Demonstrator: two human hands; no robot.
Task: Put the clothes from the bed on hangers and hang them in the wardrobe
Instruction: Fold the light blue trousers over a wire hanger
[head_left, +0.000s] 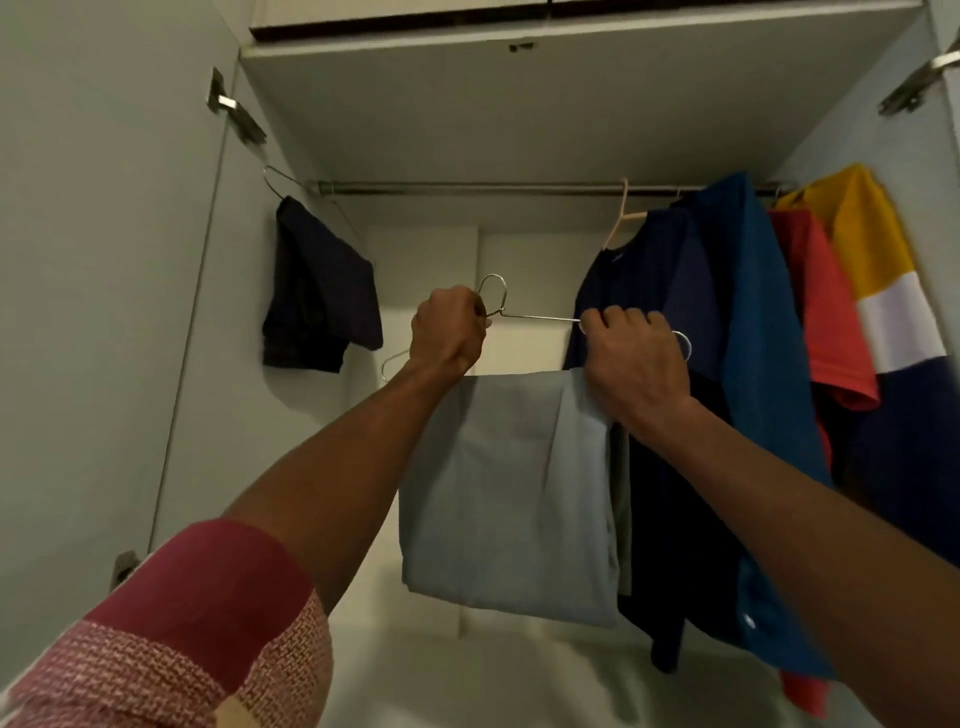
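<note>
Your left hand (448, 332) is curled tight around the wire hanger (540, 316) at the base of its hook. Your right hand (638, 358) pinches the hanger's upper wire toward its right end, fingers folded over it. The hook stands upright between your hands, well below the rail (467, 187) and not on it. A folded light blue garment (511, 493) is draped over the hanger's lower bar and hangs straight down between your forearms. Your left arm wears a red and pink knitted sleeve (208, 623).

On the rail, at the far left, a dark folded garment (317, 291) hangs from another wire hanger. At the right, a navy shirt (649, 291) hangs on a pale hanger (621, 223), then a blue shirt (758, 322), a red shirt (826, 317) and a yellow, white and navy shirt (883, 291), close together. The wardrobe (415, 114) doors stand open, hinges visible on both sides.
</note>
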